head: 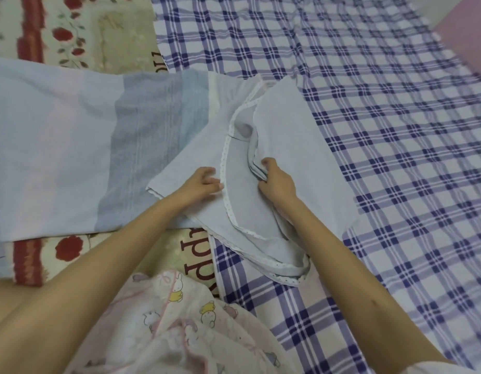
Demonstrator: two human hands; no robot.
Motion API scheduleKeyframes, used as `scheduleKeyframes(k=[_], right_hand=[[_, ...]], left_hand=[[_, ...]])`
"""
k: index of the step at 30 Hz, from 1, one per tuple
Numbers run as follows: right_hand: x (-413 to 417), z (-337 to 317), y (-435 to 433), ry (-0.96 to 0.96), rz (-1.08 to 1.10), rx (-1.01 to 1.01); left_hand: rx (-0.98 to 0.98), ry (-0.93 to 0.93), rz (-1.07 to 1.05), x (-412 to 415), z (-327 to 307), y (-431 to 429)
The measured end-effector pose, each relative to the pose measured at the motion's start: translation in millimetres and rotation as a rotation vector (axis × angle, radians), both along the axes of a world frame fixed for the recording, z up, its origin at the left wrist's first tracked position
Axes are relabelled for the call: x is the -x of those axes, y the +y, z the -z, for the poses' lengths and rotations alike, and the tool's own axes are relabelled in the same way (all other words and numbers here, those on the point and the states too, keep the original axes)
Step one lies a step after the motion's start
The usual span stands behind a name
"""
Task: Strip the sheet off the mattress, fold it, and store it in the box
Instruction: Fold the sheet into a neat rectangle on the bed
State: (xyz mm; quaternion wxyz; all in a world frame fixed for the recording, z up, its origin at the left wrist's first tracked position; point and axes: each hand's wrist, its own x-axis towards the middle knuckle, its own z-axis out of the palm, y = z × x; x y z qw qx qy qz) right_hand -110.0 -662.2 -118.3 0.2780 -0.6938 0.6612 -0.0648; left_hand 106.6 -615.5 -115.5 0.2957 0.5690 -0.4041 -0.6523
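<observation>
Far left: one cream blanket (72,36) with red roses, seen at the upper left and again at the lower left edge of the frame. Over it lies one pale blue striped cloth (72,144), spread flat.

Lower centre: one pink cartoon-print garment (180,319), worn by the person.

Centre: one pale sheet (288,125), grey-blue, edged with a white perforated trim (223,157). It lies partly doubled over, its left portion overlapping the striped cloth and its right portion on the checked sheet (396,130).

Two hands are in view. The left hand (200,182) rests on the pale sheet, its fingers (212,182) loosely bent and spread, tips at the trim; they are slightly blurred and enclose no cloth. The right hand (275,184), just beside it, has its fingers (266,163) curled tight round a bunched fold of the pale sheet.

Right: the one blue-and-white checked sheet covers the bed from centre to the right edge.

Upper right corner: one plain pink surface (466,36), unidentifiable.
</observation>
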Motion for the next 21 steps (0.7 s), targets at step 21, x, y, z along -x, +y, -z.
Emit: scheduleKeyframes(k=[21], right_hand=[[14, 17, 23, -0.754, 0.380, -0.297]], left_hand=[[-0.304, -0.095, -0.159, 88, 18, -91]])
